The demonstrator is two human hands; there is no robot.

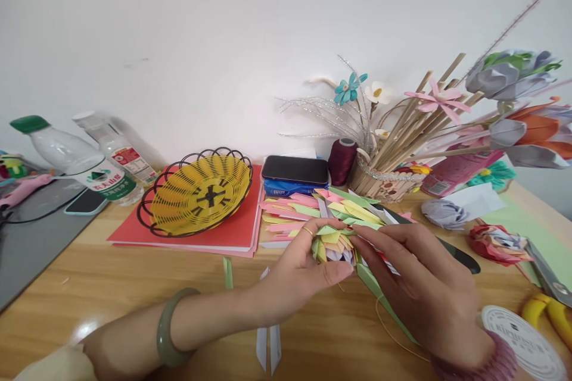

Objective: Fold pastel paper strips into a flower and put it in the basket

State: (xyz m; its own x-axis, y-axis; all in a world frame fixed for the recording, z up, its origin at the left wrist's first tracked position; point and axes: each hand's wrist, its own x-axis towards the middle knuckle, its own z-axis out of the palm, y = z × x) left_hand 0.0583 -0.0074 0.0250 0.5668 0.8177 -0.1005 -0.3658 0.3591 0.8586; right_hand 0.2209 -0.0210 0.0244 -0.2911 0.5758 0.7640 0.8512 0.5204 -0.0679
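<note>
At the far left of the wooden table (147,286), a green-capped bottle (67,155) leans, its label carrying red characters, a dark green mark and white print on a green band, the small print too fine to read. Behind it tilts a second clear bottle (120,149) with a red-and-white label, also unreadable. A phone (87,202) lies below them. Next, a yellow woven basket (201,193) with a dark looped rim sits on red paper sheets (129,227). In front of the sheets are a green strip (227,272) and white folded strips (263,350).

The left hand (297,274), a green bangle on its wrist, has thumb and fingers closed around the paper flower (337,247), which is held above the table near the middle. Behind it, a dark phone (295,169) rests on a blue pack (286,188) whose white characters are too small to read. Folded paper pieces (295,208) spread in front of the pack, and a maroon thread spool (342,162) stands beside it. The right hand (424,292) pinches the flower's upper right edge, fingertips together on it. Behind that hand stands a holder (384,181) of sticks and craft flowers. At far right, a round white label (522,342) reads roughly "RIPHOSUR", its start unclear, beside a yellow-handled tool (536,309).
</note>
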